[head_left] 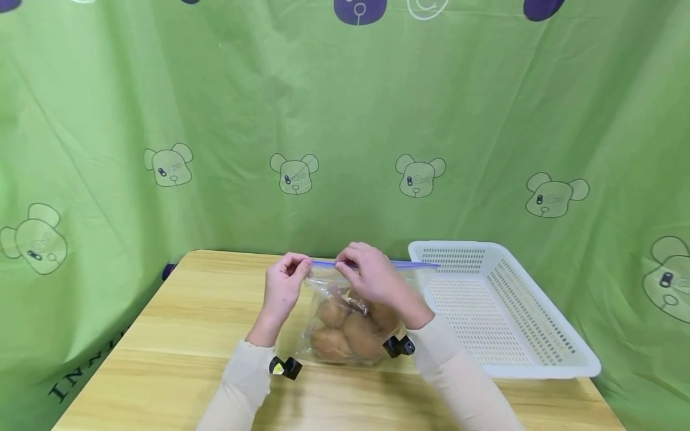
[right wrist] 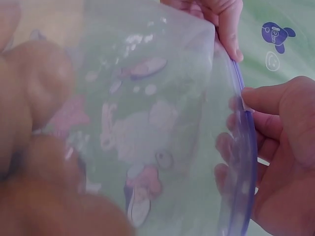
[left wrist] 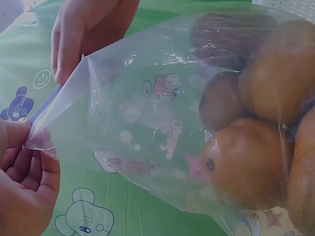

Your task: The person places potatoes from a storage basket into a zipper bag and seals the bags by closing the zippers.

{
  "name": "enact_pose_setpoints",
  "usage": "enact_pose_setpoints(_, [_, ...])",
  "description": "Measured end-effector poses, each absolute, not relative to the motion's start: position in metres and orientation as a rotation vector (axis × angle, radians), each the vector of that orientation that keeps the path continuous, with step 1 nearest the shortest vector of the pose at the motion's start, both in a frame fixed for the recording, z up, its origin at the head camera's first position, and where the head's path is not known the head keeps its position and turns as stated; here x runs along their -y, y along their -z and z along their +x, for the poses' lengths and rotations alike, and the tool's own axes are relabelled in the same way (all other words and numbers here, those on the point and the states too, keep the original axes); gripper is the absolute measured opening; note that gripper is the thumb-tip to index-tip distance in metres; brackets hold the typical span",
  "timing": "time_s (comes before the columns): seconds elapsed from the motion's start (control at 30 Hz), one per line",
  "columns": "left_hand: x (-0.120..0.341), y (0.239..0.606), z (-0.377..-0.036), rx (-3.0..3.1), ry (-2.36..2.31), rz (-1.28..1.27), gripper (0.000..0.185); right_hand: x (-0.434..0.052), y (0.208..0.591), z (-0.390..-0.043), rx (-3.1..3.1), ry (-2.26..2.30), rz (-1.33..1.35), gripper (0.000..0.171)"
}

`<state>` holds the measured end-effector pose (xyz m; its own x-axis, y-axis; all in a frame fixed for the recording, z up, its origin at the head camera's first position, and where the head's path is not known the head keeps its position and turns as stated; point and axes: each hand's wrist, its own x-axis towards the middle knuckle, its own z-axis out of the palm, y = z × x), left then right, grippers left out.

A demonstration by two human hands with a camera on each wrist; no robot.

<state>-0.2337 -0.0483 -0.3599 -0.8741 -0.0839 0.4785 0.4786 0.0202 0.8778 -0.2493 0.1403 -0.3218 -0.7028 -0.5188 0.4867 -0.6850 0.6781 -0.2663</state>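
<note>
A clear zip bag [head_left: 319, 288] with printed cartoon figures lies on the table, its mouth towards the back. Inside it are several round, brown-orange fruits [head_left: 330, 344], bunched at the end nearer the person. At the left end of the blue-purple zip strip [head_left: 323, 263], the left hand [head_left: 281, 286] pinches the bag's corner between thumb and fingers. Further right along the strip, the right hand [head_left: 372, 276] pinches a small whitish slider [right wrist: 248, 106], thumb on one side and fingers behind the film. The strip's right end sticks out past the right hand.
A white perforated plastic basket [head_left: 555, 326] stands on the right of the wooden table [head_left: 215, 311], and the bag's right end overlaps it in the head view. A green cloth [head_left: 345, 108] with bear-head prints hangs behind and at both sides.
</note>
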Motion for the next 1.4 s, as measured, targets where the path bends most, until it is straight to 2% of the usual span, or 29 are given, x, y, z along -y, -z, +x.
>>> enact_pose_setpoints(0.2, [0.051, 0.378, -0.249, 1.881, 1.94, -0.391, 0.012, -0.155, 0.322, -0.247, 2.523, -0.592, 0.919, 0.011])
enact_pose_setpoints(0.4, [0.052, 0.382, -0.25, 1.821, 1.938, -0.403, 0.013, -0.175, 0.324, -0.248, 2.536, -0.585, 0.885, 0.01])
enact_pose_setpoints(0.87, [0.052, 0.359, -0.23, 1.854, 1.922, -0.371, 0.012, -0.215, 0.328, -0.246, 2.57, -0.604, 0.817, 0.009])
enact_pose_setpoints(1.13, [0.057, 0.38, -0.246, 1.827, 1.965, -0.353, 0.014, -0.231, 0.327, -0.244, 2.587, -0.58, 0.778, 0.01])
enact_pose_setpoints(1.4, [0.062, 0.387, -0.248, 1.822, 1.968, -0.333, 0.017, -0.245, 0.327, -0.242, 2.571, -0.576, 0.768, 0.009])
